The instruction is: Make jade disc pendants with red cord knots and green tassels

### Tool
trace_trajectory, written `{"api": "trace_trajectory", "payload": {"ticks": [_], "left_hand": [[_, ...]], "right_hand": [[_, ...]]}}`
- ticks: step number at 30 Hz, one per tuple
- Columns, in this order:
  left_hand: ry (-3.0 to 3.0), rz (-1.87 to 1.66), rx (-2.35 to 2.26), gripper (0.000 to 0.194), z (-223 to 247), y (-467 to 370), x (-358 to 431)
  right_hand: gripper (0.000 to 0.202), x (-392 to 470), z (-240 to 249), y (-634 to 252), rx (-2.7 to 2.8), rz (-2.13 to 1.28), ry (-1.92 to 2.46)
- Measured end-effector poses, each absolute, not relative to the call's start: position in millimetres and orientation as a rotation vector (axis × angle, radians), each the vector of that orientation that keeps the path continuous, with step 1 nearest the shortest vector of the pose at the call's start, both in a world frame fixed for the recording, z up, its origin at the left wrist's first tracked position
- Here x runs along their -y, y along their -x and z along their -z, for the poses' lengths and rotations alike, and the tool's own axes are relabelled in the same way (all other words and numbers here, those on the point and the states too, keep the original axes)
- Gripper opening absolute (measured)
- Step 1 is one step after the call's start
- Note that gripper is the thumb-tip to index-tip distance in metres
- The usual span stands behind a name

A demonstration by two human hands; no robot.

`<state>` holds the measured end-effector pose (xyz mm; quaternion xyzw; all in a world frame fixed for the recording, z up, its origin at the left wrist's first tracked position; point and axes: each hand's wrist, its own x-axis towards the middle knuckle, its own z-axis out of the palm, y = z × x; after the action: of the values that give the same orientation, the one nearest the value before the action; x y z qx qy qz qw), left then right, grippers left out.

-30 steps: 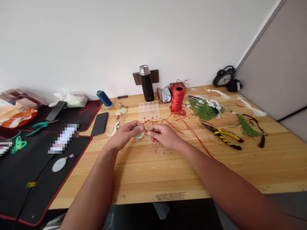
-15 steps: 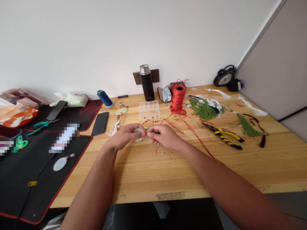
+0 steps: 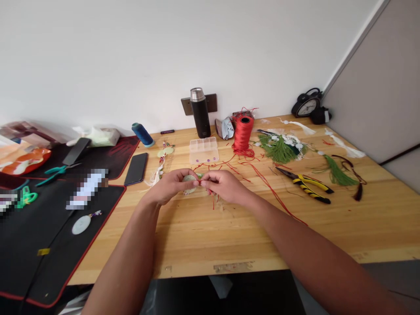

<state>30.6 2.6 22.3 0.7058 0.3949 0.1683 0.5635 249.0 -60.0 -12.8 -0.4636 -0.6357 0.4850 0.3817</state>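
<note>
My left hand (image 3: 169, 187) and my right hand (image 3: 227, 185) meet fingertip to fingertip above the table. Both are closed in a pinch on a short bit of red cord (image 3: 199, 181). Beneath the left fingers shows a pale green, round pendant (image 3: 189, 191), partly covered by the hand. Something green peeks out behind the fingertips, too hidden to name. Cut red cord ends lie around the hands. Just beyond them is a clear divided box (image 3: 204, 151) with a few purple beads in its front part.
Behind stand a black thermos (image 3: 201, 116) and a red cord spool (image 3: 243, 136). Yellow-black pliers (image 3: 306, 183) and green tassels (image 3: 280, 148) lie to the right. At left are a phone (image 3: 136, 169), a blue thread spool (image 3: 142, 134) and a dark mat (image 3: 39, 227).
Both hands keep their pinch in nearly the same place, with only slight finger movement. The whole view has shifted a little.
</note>
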Motion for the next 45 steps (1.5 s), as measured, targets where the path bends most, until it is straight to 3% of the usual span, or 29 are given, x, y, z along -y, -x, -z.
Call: {"api": "trace_trajectory", "payload": {"ticks": [13,21,32,45], "left_hand": [[-1.439,-0.388,-0.835,0.027,-15.7,-27.8,-5.1],[-1.435,-0.323,-0.831,0.041,-15.1,-23.0,-8.4],[-1.657,-0.257,-0.915,0.025,-22.7,-24.7,-5.6],[-1.518,-0.234,-0.882,0.028,-19.7,-21.3,-6.5]], "right_hand": [[0.018,60.1,11.0,-249.9,1.619,-1.369,1.144],[0.021,61.1,13.2,-251.7,1.643,-1.394,1.182],[0.019,62.7,14.0,-250.7,1.638,-1.451,1.212],[0.019,60.1,19.4,-251.8,1.654,-1.442,1.164]]}}
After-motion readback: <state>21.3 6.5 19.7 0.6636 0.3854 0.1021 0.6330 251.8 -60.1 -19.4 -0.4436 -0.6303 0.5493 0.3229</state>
